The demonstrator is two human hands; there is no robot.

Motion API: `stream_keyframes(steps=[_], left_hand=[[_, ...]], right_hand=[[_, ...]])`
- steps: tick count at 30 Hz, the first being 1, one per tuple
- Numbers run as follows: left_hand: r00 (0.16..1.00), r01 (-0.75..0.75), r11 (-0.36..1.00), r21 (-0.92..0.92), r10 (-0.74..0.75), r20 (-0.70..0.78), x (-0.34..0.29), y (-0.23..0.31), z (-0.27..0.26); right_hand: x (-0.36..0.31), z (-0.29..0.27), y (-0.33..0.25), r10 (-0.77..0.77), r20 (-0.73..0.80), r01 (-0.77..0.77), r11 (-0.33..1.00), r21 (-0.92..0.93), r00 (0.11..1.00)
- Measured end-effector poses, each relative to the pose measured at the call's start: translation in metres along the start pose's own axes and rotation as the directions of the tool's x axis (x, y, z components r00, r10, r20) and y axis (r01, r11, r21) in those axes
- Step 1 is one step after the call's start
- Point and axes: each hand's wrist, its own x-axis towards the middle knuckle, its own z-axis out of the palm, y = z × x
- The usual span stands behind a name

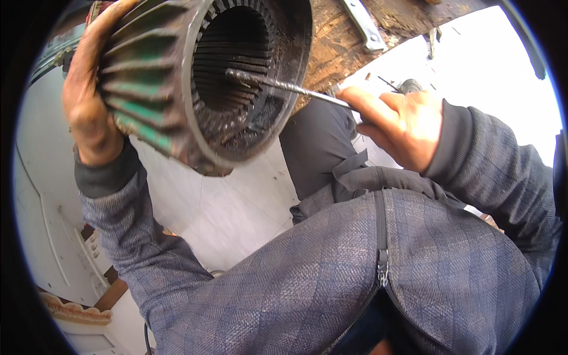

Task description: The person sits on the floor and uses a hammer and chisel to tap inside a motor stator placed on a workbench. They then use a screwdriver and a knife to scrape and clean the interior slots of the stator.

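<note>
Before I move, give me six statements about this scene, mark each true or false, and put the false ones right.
1. The right hand holds a slim metal rod. True.
2. Both hands are on the rod. False: the left hand grips the ribbed housing.
3. The rod's tip points toward the slotted bore of the housing. True.
4. The housing is bright red all over. False: it is dark and grimy, with green patches on its ribs.
5. A flat grey piece lies on the worn wooden surface. True.
6. The person wears a plain yellow top. False: it is a dark plaid jacket.
</note>
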Motion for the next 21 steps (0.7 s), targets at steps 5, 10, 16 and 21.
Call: stream_keyframes(steps=[5, 10, 16, 21], left_hand=[[1.0, 0.005, 0.998, 0.07, -0.007, 0.024, 0.008, 0.015, 0.013], [1.0, 0.008, 0.996, 0.086, -0.007, -0.019, 0.005, 0.016, 0.015], [0.997, 0.081, 0.997, 0.012, -0.081, -0.008, -0.002, 0.009, 0.009], [0.995, 0.081, 0.997, 0.011, -0.08, -0.06, -0.001, 0.007, 0.009]], right_hand=[[-0.013, 0.008, -0.002, 0.08, 0.024, -0.083, 0.957, 0.277, 0.997], [-0.02, -0.009, -0.006, 0.047, -0.003, -0.041, 0.896, 0.443, 0.999], [0.054, -0.029, -0.026, 0.016, -0.003, -0.016, 0.988, 0.156, 1.0], [0.091, -0.038, -0.041, 0.021, 0.061, -0.021, 1.0, -0.009, 0.998]])
